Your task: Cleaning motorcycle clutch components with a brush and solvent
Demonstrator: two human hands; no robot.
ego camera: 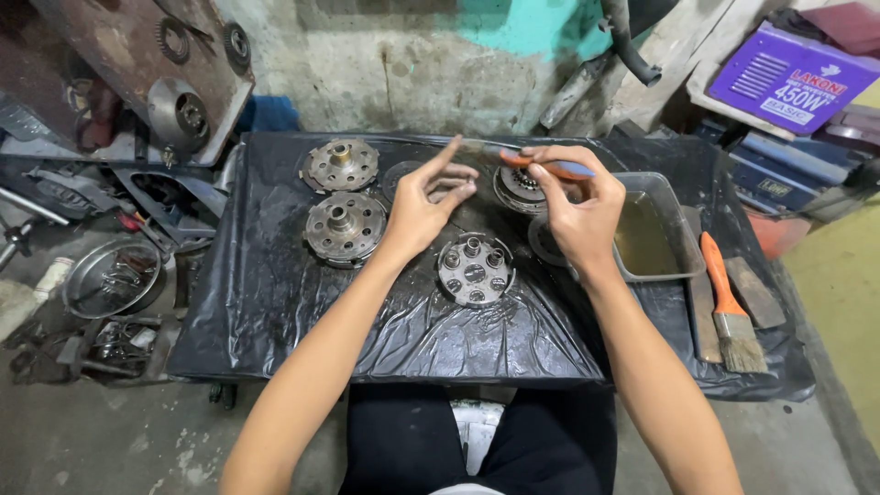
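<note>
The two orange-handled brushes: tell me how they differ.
The brush in the right hand is slim and held above the black sheet; the paintbrush by the tray is wide, flat-bristled and lies untouched. The held one's bristles are hidden. Both have orange handles.

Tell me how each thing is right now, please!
left hand: raised over the table, fingers spread, holding nothing
right hand: closed on the small brush
small brush: held level
metal tray: holds brownish liquid
big brush: lying flat, untouched
round metal part: lying flat on the black sheet
</note>
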